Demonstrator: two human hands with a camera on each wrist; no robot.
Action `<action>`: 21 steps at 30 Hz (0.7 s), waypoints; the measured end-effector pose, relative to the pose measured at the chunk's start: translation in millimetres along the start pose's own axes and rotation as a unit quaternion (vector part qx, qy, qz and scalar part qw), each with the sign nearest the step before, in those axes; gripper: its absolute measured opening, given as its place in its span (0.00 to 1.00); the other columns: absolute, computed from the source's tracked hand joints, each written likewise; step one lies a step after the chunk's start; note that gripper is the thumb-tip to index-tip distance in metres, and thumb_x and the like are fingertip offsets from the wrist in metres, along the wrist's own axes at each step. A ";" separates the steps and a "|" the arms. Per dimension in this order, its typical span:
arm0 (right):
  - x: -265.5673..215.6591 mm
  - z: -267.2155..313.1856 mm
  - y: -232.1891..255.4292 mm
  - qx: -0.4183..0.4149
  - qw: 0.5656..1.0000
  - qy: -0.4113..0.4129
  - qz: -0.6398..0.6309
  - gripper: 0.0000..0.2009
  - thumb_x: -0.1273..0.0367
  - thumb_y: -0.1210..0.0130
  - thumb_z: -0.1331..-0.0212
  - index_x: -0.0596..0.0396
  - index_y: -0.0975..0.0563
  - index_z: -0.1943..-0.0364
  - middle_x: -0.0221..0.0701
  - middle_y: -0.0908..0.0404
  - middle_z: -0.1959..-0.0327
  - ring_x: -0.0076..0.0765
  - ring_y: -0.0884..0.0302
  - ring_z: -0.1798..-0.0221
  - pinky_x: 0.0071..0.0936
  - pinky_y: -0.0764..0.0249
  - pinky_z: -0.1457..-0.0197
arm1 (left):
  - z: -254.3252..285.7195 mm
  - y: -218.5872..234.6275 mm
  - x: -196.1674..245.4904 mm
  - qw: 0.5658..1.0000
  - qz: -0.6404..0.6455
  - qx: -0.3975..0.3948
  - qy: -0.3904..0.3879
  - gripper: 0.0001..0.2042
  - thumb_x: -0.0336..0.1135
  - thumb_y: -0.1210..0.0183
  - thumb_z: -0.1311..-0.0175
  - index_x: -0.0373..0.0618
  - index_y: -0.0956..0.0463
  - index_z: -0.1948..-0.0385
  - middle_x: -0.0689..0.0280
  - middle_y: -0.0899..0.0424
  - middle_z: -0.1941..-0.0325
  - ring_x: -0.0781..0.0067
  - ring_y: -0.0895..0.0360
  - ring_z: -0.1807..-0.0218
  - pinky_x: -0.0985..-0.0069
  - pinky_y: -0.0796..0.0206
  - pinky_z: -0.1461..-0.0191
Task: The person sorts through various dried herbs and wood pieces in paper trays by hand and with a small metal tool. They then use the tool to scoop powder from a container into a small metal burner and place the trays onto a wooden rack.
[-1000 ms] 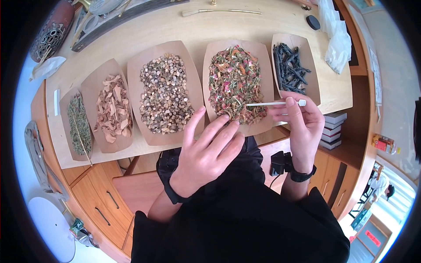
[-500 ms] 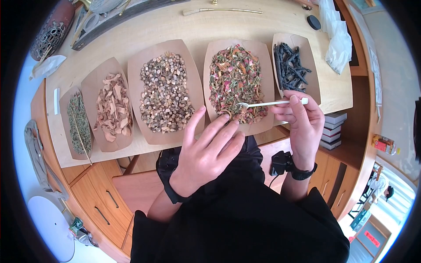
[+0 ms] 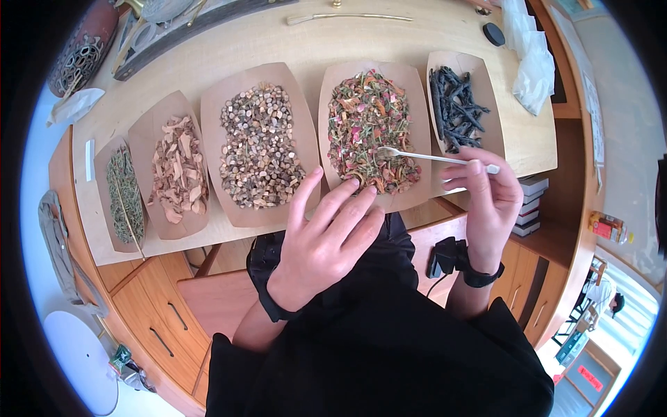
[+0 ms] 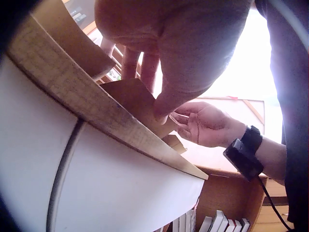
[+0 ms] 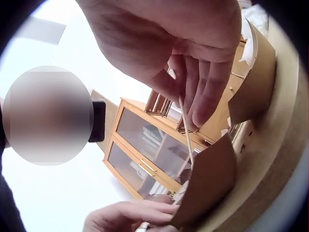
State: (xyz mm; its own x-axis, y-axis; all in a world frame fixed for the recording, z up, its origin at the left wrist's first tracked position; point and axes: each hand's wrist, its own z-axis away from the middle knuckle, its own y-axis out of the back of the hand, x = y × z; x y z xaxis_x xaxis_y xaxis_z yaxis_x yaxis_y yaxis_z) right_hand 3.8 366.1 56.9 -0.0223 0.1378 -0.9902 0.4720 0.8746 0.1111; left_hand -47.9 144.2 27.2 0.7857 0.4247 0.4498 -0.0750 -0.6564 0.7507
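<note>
A paper tray (image 3: 421, 125) holds a mix of dried petals and herbs (image 3: 368, 125). My right hand (image 3: 490, 201) pinches the handle of a small white spoon (image 3: 434, 158) between thumb and fingers; its bowl lies over the herbs, pointing left. At the same tray's near end, my left hand (image 3: 323, 243) grips the wall, with fingertips inside by the herbs and the thumb (image 4: 166, 104) against the outer side in the left wrist view. The right wrist view shows the thin spoon handle (image 5: 187, 133) slanting down behind the tray wall (image 5: 207, 183).
Left of it stand trays of round cut stems (image 3: 260, 149), pale wood chips (image 3: 179, 167) and green sprigs (image 3: 125, 194). A tray of dark twisted pieces (image 3: 458, 104) is at the right. A brush (image 3: 351, 17), a black lid (image 3: 493, 34) and plastic bags (image 3: 533, 76) lie farther back.
The spoon's bowl has come up out of the herbs into sight and farther away from me. My right hand has shifted right and slightly nearer, tilting the handle. The left hand stays almost still.
</note>
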 end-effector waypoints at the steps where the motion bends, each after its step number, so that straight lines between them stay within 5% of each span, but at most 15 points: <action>1: -1.2 2.6 -1.0 0.002 1.000 0.013 0.018 0.09 0.74 0.44 0.30 0.66 0.20 0.51 0.43 0.13 0.59 0.35 0.12 0.62 0.25 0.17 0.59 | -0.3 0.1 0.3 1.000 -0.002 0.001 0.000 0.09 0.28 0.31 0.49 0.50 0.13 0.65 0.68 0.13 0.52 0.65 0.18 0.48 0.45 0.39 0.31; 2: -1.5 6.4 0.7 0.003 1.000 0.014 0.018 0.09 0.74 0.44 0.30 0.66 0.20 0.51 0.43 0.13 0.59 0.35 0.12 0.62 0.25 0.17 0.59 | -0.4 -0.3 0.3 1.000 -0.003 0.002 -0.001 0.09 0.28 0.31 0.49 0.50 0.13 0.65 0.68 0.13 0.52 0.65 0.18 0.48 0.45 0.39 0.31; 4: -0.8 12.2 6.2 -0.007 0.980 0.181 0.086 0.09 0.76 0.41 0.33 0.65 0.19 0.52 0.46 0.13 0.58 0.35 0.12 0.61 0.27 0.17 0.57 | 0.5 -1.2 0.4 1.000 -0.004 0.014 -0.003 0.09 0.28 0.31 0.49 0.50 0.13 0.65 0.68 0.14 0.54 0.65 0.18 0.49 0.46 0.38 0.31; 10: -4.4 9.0 -7.5 -0.063 0.924 0.279 0.252 0.18 0.82 0.32 0.53 0.52 0.12 0.55 0.37 0.13 0.56 0.38 0.13 0.58 0.28 0.17 0.57 | -2.5 -0.1 4.3 1.000 -0.008 0.016 0.005 0.09 0.27 0.31 0.51 0.51 0.12 0.66 0.69 0.16 0.60 0.65 0.18 0.52 0.46 0.37 0.32; 13: 2.6 12.4 -13.4 -0.080 0.908 0.281 0.299 0.19 0.78 0.30 0.54 0.50 0.13 0.54 0.31 0.15 0.54 0.36 0.16 0.58 0.28 0.19 0.59 | -1.5 -1.7 5.4 1.000 -0.012 0.014 0.007 0.10 0.27 0.32 0.51 0.51 0.12 0.66 0.69 0.17 0.60 0.64 0.20 0.53 0.49 0.36 0.32; 15: -1.8 11.3 -14.9 -0.132 0.855 0.302 0.401 0.20 0.73 0.29 0.54 0.47 0.13 0.52 0.28 0.17 0.50 0.35 0.20 0.57 0.29 0.22 0.58 | -2.3 -2.4 5.2 1.000 -0.011 0.013 0.000 0.10 0.27 0.32 0.51 0.51 0.12 0.66 0.69 0.17 0.60 0.64 0.20 0.53 0.49 0.36 0.32; 21: -10.4 10.9 -14.6 -0.130 0.876 0.292 0.361 0.19 0.68 0.27 0.55 0.46 0.13 0.54 0.28 0.17 0.50 0.36 0.22 0.57 0.33 0.23 0.53 | -4.4 0.5 9.3 1.000 -0.015 0.000 0.009 0.09 0.25 0.32 0.50 0.48 0.12 0.66 0.68 0.18 0.61 0.64 0.20 0.53 0.49 0.36 0.31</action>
State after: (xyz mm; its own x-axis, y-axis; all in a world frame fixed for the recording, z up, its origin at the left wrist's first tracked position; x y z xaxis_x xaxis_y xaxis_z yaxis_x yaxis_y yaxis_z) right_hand 6.8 346.8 64.7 -0.2842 0.8468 -0.4496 0.3343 0.5270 0.7814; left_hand -43.3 150.5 33.8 0.7762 0.4552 0.4363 -0.0515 -0.6439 0.7634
